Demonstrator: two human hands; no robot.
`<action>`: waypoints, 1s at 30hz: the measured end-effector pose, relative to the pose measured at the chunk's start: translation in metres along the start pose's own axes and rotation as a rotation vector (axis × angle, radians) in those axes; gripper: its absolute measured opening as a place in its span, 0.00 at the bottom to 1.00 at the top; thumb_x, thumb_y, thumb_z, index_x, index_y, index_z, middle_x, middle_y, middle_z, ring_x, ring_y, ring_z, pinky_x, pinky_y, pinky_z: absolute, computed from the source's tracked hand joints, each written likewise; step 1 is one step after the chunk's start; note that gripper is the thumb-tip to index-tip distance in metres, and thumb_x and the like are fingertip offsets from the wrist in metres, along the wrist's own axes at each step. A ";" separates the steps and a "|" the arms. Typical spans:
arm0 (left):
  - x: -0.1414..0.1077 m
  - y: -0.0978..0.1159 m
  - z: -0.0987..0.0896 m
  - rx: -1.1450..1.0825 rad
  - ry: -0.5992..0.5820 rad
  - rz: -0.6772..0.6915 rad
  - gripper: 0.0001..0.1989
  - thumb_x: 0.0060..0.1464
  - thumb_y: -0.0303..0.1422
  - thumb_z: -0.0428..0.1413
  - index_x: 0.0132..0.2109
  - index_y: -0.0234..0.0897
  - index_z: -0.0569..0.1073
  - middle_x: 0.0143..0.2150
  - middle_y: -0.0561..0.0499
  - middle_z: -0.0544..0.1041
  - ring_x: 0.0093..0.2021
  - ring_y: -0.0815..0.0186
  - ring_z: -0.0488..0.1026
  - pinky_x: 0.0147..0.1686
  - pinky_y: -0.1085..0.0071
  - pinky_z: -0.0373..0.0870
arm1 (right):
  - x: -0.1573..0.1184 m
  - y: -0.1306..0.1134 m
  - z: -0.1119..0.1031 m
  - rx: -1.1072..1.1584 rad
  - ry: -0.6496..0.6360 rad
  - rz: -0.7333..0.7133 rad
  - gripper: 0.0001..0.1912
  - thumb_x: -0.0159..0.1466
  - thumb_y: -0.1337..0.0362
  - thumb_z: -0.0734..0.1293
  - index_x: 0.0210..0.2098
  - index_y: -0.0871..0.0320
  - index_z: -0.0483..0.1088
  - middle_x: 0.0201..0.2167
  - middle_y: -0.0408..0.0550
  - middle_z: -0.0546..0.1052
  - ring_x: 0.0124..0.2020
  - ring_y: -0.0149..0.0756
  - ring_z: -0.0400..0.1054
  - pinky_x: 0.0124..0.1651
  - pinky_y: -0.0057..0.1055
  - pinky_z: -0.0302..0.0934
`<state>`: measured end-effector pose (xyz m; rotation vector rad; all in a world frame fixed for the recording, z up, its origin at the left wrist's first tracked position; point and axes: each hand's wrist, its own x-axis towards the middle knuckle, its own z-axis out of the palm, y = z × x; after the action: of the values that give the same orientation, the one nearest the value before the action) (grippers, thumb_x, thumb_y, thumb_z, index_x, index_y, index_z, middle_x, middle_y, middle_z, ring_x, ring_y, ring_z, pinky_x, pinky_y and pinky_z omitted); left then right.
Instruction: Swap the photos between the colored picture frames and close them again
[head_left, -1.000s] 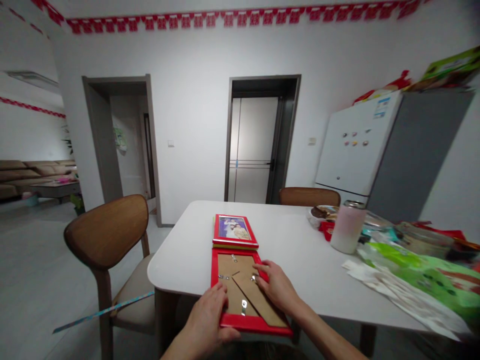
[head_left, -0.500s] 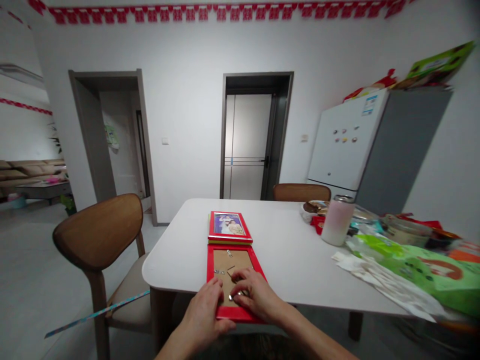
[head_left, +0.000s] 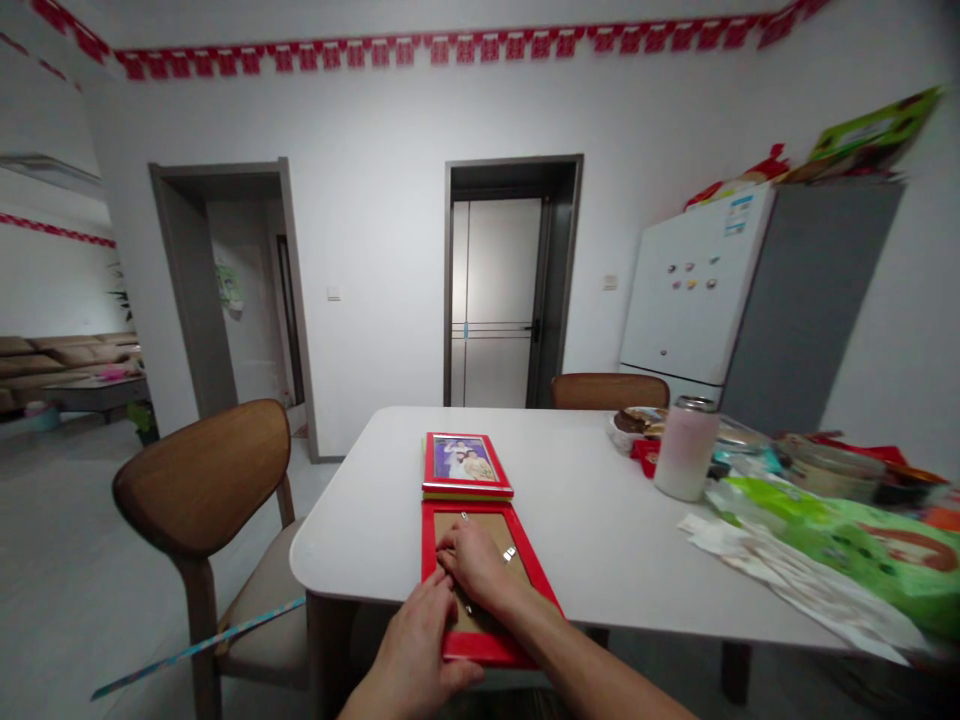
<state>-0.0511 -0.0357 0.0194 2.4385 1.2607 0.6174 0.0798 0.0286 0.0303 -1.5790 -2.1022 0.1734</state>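
Note:
A red picture frame [head_left: 491, 650] lies face down at the table's near edge, its brown backing board [head_left: 491, 535] upward. Small metal clips show on the board, one at the right side [head_left: 509, 553] and one at the top. My left hand [head_left: 420, 635] grips the frame's near left corner, fingers on top and thumb at the front edge. Reaching across the board, my right hand [head_left: 476, 565] has its fingertips pinched together at the left side, close to the left fingers. Whatever they pinch is hidden. Just beyond lies a stack of frames [head_left: 466, 490], the top one showing a photo.
On the white table's [head_left: 585, 520] right side stand a pink and white bottle [head_left: 686, 450], a green packet [head_left: 847, 540], white gloves or cloth [head_left: 795, 585] and several food containers. A wooden chair [head_left: 210, 480] stands at the left, another behind the table.
My right hand has moved from the lower right of the board to its left side, uncovering the right clip. My left hand still holds the frame's corner. The view has tilted slightly up.

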 end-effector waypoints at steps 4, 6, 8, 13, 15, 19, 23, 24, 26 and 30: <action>0.000 0.001 0.000 -0.010 -0.006 -0.018 0.39 0.34 0.36 0.59 0.55 0.30 0.56 0.57 0.40 0.56 0.57 0.58 0.53 0.55 0.64 0.51 | 0.001 0.002 0.004 -0.046 0.026 0.041 0.11 0.54 0.65 0.59 0.23 0.60 0.72 0.26 0.48 0.73 0.29 0.31 0.63 0.32 0.24 0.52; 0.000 0.002 -0.001 -0.013 -0.010 -0.031 0.39 0.34 0.35 0.59 0.55 0.30 0.56 0.57 0.40 0.57 0.57 0.58 0.53 0.55 0.63 0.51 | 0.003 0.006 0.003 -0.069 0.044 0.065 0.12 0.55 0.64 0.59 0.24 0.60 0.72 0.27 0.49 0.73 0.30 0.31 0.63 0.33 0.25 0.52; -0.001 0.003 -0.002 -0.014 -0.014 -0.045 0.38 0.34 0.34 0.59 0.54 0.30 0.58 0.57 0.39 0.57 0.57 0.57 0.53 0.54 0.62 0.51 | 0.006 0.012 0.000 -0.097 0.075 0.107 0.13 0.56 0.63 0.57 0.28 0.61 0.72 0.30 0.51 0.73 0.32 0.33 0.64 0.34 0.26 0.52; -0.003 0.006 -0.005 -0.002 -0.044 -0.071 0.38 0.35 0.34 0.59 0.55 0.28 0.57 0.57 0.38 0.56 0.57 0.57 0.52 0.55 0.63 0.50 | 0.017 0.033 -0.002 -0.161 0.116 0.231 0.15 0.58 0.63 0.56 0.30 0.63 0.72 0.33 0.56 0.71 0.35 0.37 0.63 0.37 0.29 0.52; -0.004 0.006 -0.005 -0.004 -0.041 -0.075 0.38 0.35 0.35 0.59 0.55 0.28 0.57 0.57 0.39 0.56 0.57 0.58 0.52 0.55 0.64 0.50 | 0.019 0.038 -0.001 -0.175 0.113 0.257 0.15 0.58 0.62 0.56 0.31 0.62 0.72 0.34 0.55 0.71 0.36 0.38 0.62 0.36 0.30 0.52; -0.004 0.003 -0.003 -0.014 -0.025 -0.065 0.38 0.35 0.36 0.59 0.55 0.27 0.57 0.57 0.39 0.56 0.57 0.58 0.52 0.55 0.65 0.50 | 0.019 0.041 0.001 -0.178 0.095 0.278 0.14 0.57 0.61 0.57 0.34 0.56 0.72 0.36 0.52 0.70 0.38 0.37 0.62 0.36 0.29 0.52; -0.003 0.001 -0.002 -0.003 -0.025 -0.048 0.38 0.35 0.35 0.59 0.55 0.25 0.57 0.57 0.38 0.56 0.57 0.59 0.52 0.55 0.66 0.50 | 0.020 0.039 0.000 -0.161 0.092 0.274 0.14 0.57 0.61 0.56 0.36 0.54 0.72 0.37 0.52 0.70 0.39 0.38 0.61 0.36 0.30 0.52; -0.003 0.002 -0.001 0.003 -0.030 -0.046 0.38 0.35 0.35 0.59 0.55 0.25 0.57 0.57 0.38 0.56 0.57 0.59 0.52 0.55 0.66 0.49 | 0.020 0.038 -0.001 -0.155 0.093 0.271 0.15 0.57 0.61 0.56 0.36 0.54 0.72 0.37 0.52 0.70 0.39 0.38 0.61 0.37 0.30 0.52; -0.001 0.002 -0.001 0.012 -0.045 -0.053 0.38 0.35 0.34 0.58 0.55 0.25 0.56 0.58 0.38 0.55 0.57 0.59 0.52 0.55 0.66 0.49 | 0.018 0.035 -0.005 -0.141 0.097 0.260 0.15 0.56 0.61 0.57 0.37 0.56 0.71 0.37 0.53 0.70 0.38 0.39 0.62 0.37 0.31 0.52; 0.002 0.002 -0.001 0.006 -0.076 -0.076 0.39 0.34 0.33 0.58 0.55 0.24 0.56 0.58 0.37 0.55 0.57 0.57 0.52 0.55 0.65 0.50 | -0.003 0.031 -0.021 -0.114 0.108 0.206 0.19 0.54 0.58 0.59 0.44 0.56 0.67 0.38 0.51 0.71 0.39 0.37 0.62 0.38 0.29 0.52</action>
<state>-0.0493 -0.0346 0.0215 2.3825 1.3188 0.4963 0.1165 0.0314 0.0351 -1.8296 -1.8956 0.0370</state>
